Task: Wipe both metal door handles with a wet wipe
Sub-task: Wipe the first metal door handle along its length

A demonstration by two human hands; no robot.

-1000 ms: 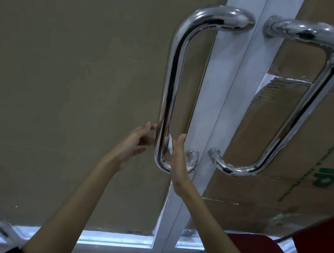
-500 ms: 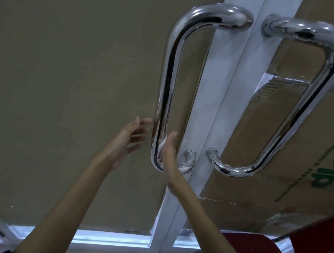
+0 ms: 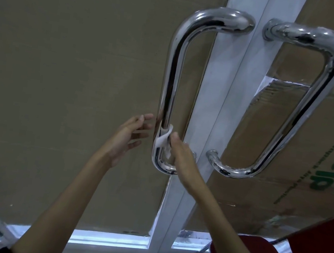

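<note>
Left handle: wet wipe wrapped round its lower bar.
Right hand: presses the wipe there.
Left hand: fingers spread, holding nothing.
Right handle: untouched.
Cardboard: green "Cia" lettering.

Two bare forearms, no watch or rings seen. Left hand, right hand. Dark sleeve edge at frame bottom.
</note>
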